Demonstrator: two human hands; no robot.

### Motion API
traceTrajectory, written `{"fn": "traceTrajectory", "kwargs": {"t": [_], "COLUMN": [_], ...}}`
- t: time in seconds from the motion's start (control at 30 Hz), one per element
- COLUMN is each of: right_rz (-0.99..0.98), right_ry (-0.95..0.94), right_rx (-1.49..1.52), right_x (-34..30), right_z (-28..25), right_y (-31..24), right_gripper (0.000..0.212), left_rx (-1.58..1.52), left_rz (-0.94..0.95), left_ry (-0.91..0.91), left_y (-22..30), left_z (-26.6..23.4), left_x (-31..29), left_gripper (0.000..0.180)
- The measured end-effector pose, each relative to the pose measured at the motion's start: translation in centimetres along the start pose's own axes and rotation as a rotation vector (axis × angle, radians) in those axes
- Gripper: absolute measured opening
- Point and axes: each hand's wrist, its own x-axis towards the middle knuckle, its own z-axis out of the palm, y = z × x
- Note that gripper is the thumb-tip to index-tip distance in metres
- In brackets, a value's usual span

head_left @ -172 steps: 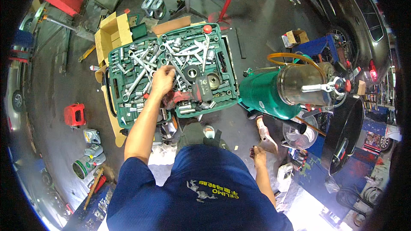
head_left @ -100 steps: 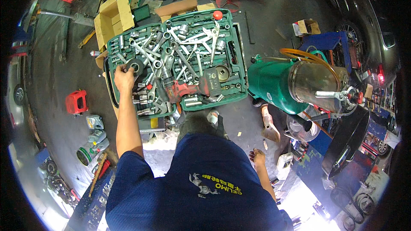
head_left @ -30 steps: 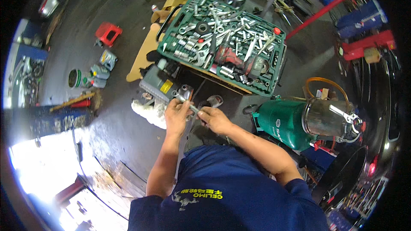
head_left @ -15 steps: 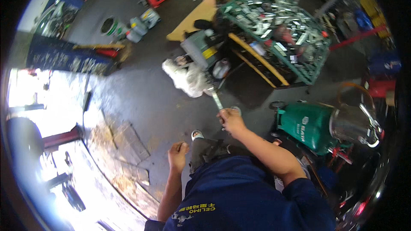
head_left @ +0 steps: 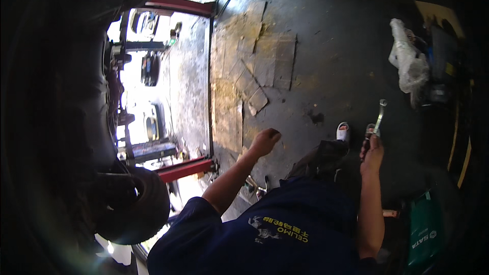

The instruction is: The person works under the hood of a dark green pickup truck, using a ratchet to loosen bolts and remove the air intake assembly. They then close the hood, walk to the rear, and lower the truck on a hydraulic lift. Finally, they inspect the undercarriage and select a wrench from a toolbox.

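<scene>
My right hand [head_left: 373, 155] is closed around the lower part of a silver wrench [head_left: 380, 116]. The wrench points up and away from me, with a ring-shaped end at its tip. My left hand [head_left: 264, 141] hangs over the floor ahead of my body, its fingers curled together. The fingertips look dark, and whether they hold anything small cannot be made out. Below the wrench are my feet in light sandals [head_left: 343, 131].
Flattened cardboard [head_left: 277, 61] covers part of the dark floor. To the left are a raised vehicle's tyre [head_left: 140, 206] and red lift arms [head_left: 186, 169]. Clear plastic wrap [head_left: 409, 63] lies at far right; a green tank [head_left: 425, 229] stands near right.
My view has swung left, bringing the vehicle and cardboard closer and moving the parts cart out of sight. The wrench stays in my right hand; my left hand remains closed.
</scene>
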Motion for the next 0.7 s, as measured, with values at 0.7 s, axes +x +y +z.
{"fn": "traceTrajectory", "kwargs": {"t": [0.7], "right_rz": [-0.102], "right_ry": [-0.094], "right_rx": [-0.550], "right_x": [8.5], "right_z": [17.5], "right_y": [17.7], "right_gripper": [0.029], "left_rx": [-0.163], "left_rz": [-0.352], "left_ry": [-0.020], "left_y": [-34.7], "left_z": [0.1], "left_x": [1.7], "left_gripper": [0.044]}}
